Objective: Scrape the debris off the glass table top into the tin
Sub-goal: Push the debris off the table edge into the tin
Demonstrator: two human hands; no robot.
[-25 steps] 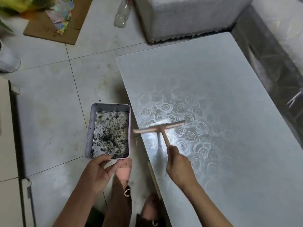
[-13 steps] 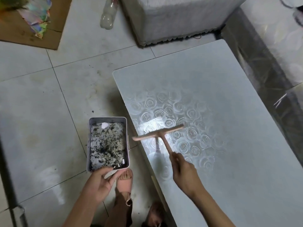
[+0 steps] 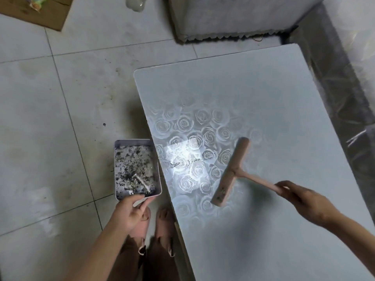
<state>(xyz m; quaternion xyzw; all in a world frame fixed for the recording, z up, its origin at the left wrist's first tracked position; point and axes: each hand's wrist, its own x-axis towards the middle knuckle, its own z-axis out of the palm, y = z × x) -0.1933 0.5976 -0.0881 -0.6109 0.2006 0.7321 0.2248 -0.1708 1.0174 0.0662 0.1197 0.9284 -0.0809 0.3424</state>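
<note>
A rectangular tin (image 3: 118,169) full of grey and black debris hangs just off the left edge of the glass table top (image 3: 253,102). My left hand (image 3: 132,211) grips the tin's near end. A pink T-shaped scraper (image 3: 231,173) lies slanted over the rose pattern on the glass, its blade toward the tin. My right hand (image 3: 304,201) grips the scraper's handle end. A few thin dark scraps (image 3: 178,163) show on the bright patch of glass beside the tin.
My two feet in sandals (image 3: 154,226) stand on the tiled floor (image 3: 50,138) by the table's left edge. A cloth-covered block (image 3: 233,15) sits beyond the table. A plastic bottle (image 3: 135,4) and cardboard (image 3: 40,15) lie at the top left.
My right hand has swung the scraper rightward across the glass and turned its blade from crosswise to lengthwise. The tin has come closer to the table's edge.
</note>
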